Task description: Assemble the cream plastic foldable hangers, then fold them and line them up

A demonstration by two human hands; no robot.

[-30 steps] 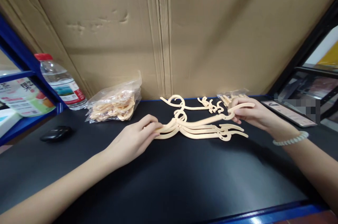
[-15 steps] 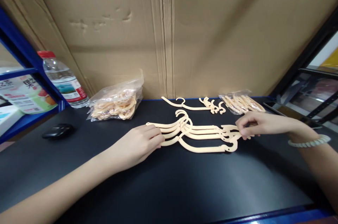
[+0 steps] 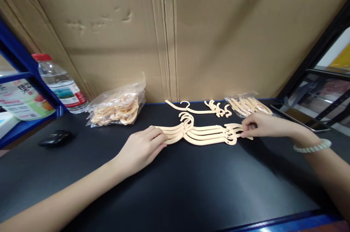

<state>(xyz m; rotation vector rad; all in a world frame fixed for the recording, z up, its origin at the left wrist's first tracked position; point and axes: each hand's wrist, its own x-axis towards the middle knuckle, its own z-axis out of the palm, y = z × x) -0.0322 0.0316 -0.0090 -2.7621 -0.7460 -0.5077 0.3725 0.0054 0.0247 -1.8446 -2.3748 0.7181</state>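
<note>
Several cream plastic clothes hangers [image 3: 205, 137] lie close together in a row on the black table, hooks pointing away from me. My left hand [image 3: 144, 148] has its fingers closed over their left ends, hiding them. At the right ends, where curved end pieces [image 3: 232, 139] join the long bars, my right hand [image 3: 255, 125] pinches the outer tips. Behind the row lies a separate hanger [image 3: 198, 111] with its hook up. Several small loose hooked pieces [image 3: 218, 108] lie by its right end.
A clear bag of cream parts [image 3: 116, 109] stands at back left, another bag [image 3: 248, 106] at back right. A water bottle [image 3: 61, 86] and a black mouse [image 3: 56, 138] are on the left. A phone [image 3: 299, 117] lies right. Cardboard [image 3: 218, 35] rises behind the table [image 3: 186, 188].
The nearest hanger has moved away from me, up against the others, so the row is tighter. Both hands still hold the ends. The view has shifted slightly.
</note>
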